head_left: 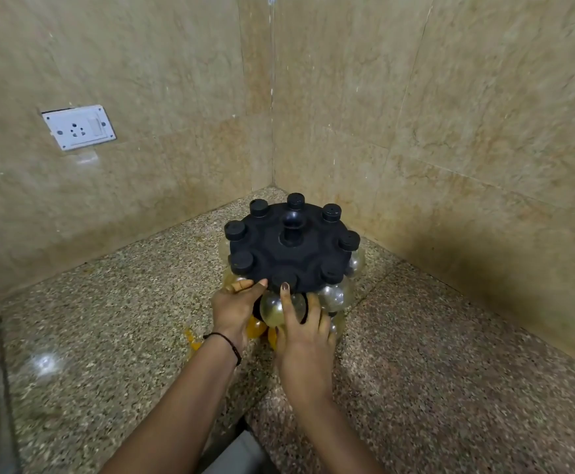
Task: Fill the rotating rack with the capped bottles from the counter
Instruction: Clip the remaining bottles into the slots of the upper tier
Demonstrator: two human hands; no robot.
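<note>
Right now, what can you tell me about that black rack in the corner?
The rack has a round black plastic-looking top with a central knob. Black bottle caps ring its edge; clear rounded bottles hang beneath. It stands upright on the speckled counter by the tiled corner. The left hand and right hand touch its near side.

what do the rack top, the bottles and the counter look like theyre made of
Rack top: looks like matte black moulded plastic, dull with no glare. Bottles: clear and glossy with bright highlights, plastic or glass, cannot tell which. Counter: polished speckled stone, likely granite, mirroring a light spot.
</note>
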